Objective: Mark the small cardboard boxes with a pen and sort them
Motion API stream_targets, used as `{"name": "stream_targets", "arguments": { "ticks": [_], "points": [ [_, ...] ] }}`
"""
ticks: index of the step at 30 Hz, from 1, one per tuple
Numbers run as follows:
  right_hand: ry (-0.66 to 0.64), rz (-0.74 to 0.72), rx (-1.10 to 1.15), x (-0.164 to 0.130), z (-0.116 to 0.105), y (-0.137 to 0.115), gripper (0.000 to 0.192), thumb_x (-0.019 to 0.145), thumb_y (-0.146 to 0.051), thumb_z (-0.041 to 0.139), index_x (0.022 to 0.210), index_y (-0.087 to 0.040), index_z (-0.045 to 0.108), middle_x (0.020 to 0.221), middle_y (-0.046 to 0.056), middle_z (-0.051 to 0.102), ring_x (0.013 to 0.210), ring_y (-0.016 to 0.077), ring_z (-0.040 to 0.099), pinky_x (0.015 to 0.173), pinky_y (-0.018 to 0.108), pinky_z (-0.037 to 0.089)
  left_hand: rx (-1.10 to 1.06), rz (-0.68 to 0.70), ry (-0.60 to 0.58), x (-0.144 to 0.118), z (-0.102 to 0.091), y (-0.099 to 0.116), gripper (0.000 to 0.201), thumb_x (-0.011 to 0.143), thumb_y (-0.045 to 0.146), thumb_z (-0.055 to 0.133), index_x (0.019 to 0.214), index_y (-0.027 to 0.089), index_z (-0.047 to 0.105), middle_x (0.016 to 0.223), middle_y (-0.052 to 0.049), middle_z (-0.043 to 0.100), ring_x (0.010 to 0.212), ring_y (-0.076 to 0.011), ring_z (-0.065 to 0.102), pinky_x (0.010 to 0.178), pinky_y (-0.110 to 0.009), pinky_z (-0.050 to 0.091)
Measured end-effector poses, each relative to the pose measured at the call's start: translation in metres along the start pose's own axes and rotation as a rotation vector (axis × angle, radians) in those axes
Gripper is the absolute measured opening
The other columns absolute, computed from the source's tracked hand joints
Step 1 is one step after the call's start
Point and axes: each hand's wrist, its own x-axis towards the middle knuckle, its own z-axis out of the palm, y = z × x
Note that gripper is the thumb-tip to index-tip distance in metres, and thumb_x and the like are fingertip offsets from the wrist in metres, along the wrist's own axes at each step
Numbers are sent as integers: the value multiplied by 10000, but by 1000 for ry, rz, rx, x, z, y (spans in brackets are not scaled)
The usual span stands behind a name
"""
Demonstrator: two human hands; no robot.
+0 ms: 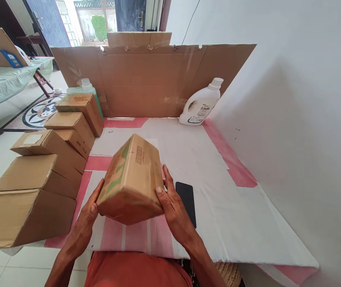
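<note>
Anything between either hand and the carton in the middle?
Nothing visible. The left hand and right hand both touch the carton directly, one on each side. The black phone lies just right of the right hand, outside that contact.

Our box (137, 171) in smooth cardboard, our white bottle (202, 104) in plastic, our tablecloth (233, 219) in matt, creased fabric
</note>
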Motion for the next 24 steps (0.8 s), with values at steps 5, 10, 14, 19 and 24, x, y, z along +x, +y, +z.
{"name": "stream_targets", "arguments": {
  "ticks": [5, 10, 14, 19, 24],
  "points": [
    [-45, -27, 8, 10, -7, 3, 725, 1033, -746, 332, 1648, -364, 365, 1771, -3, 229, 1653, 265, 114, 1339, 558, 122, 142, 13, 14, -9, -3, 30, 844, 938, 772, 473, 1606, 256, 466, 1580, -135, 546, 1512, -404, 413, 1261, -574, 317],
    [-91, -63, 115, 28, -15, -8, 743, 979, -795, 428, 1585, -368, 470, 1719, 38, 343, 1586, 352, 295, 1214, 592, 411, 154, 79, 151, 7, -4, 51, 704, 924, 707, 571, 1454, 245, 608, 1069, -94, 719, 941, -284, 664, 940, -429, 554],
    [-128, -60, 255, 62, -11, -3, 720, 992, -741, 476, 1586, -335, 447, 1593, 98, 491, 1287, 306, 609, 915, 442, 626, 106, 190, 221, 47, 5, 45, 532, 969, 694, 515, 1202, 245, 681, 832, -20, 612, 744, -201, 564, 708, -327, 514],
    [-87, -66, 250, 110, -2, 35, 742, 991, -744, 441, 1598, -321, 373, 1448, 122, 579, 968, 226, 717, 756, 367, 622, 27, 159, 216, 94, 31, 19, 705, 994, 742, 391, 1536, 295, 444, 1409, -133, 602, 1239, -298, 614, 998, -468, 531],
    [-34, -123, -2, 129, 14, 68, 628, 1039, -631, 411, 1510, -226, 499, 1293, 121, 698, 859, 216, 758, 605, 311, 634, -79, 87, 124, 105, 54, -9, 792, 988, 779, 361, 1622, 304, 343, 1628, -145, 464, 1544, -355, 396, 1202, -557, 412]
  ]
}}
